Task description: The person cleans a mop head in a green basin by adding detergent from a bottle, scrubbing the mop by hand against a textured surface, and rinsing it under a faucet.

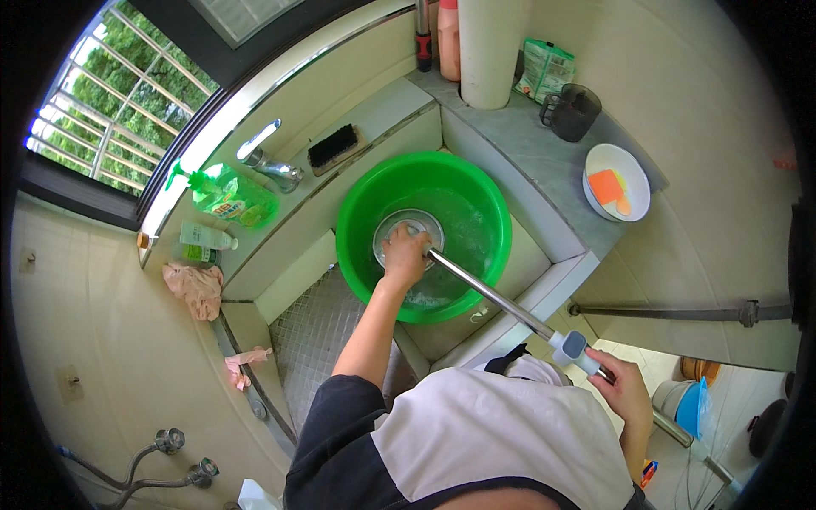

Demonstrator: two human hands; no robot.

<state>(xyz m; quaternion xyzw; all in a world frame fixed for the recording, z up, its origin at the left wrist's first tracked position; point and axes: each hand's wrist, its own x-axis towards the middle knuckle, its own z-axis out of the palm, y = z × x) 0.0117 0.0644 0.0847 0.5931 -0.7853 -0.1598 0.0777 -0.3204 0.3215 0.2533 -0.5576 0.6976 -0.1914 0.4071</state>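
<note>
The pole, a long metal one, slants from the green basin down toward the lower right, passing just beside the person's body. Its round head lies inside the basin, left of the middle, where water shows. The left hand is on that head: the fingers are bent over its middle and touch it, with the rim of the disc showing around them (whether they grip it or only rest there, one cannot tell). The right hand holds the pole farther along, its fingers wrapped around the shaft just below a grey-and-white collar. Between the two hands, the bare shaft crosses the basin's rim.

The basin stands in a pale-walled recess. On the ledge behind it are a tap, a black-bristled brush and a green pump bottle. On the grey table to the right, a dark mug stands near a white bowl holding an orange sponge.
</note>
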